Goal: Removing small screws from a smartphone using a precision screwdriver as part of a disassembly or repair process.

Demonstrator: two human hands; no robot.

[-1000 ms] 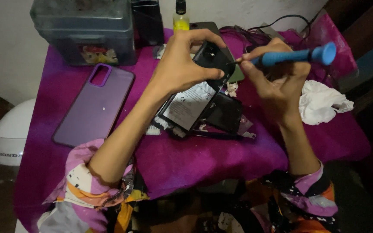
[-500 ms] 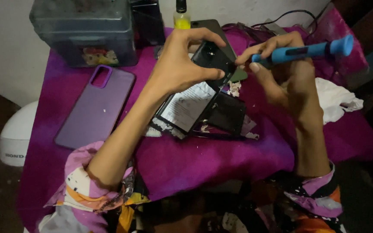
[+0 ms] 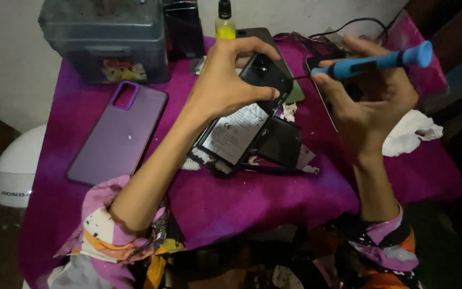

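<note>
Two hands worked over one opened black phone lying on the magenta cloth, its back off and one white-labelled battery showing. The left hand was closed around the phone's upper end, fingers curled over the camera part, tilting that end up off the cloth. The right hand gripped one blue-handled screwdriver, held nearly level, its thin tip just at the phone's top edge.

One purple phone case lay flat to the left, well apart. One grey plastic box stood at the back, with one yellow dropper bottle near it. One crumpled white tissue sat to the right, and one white helmet showed beside the table.
</note>
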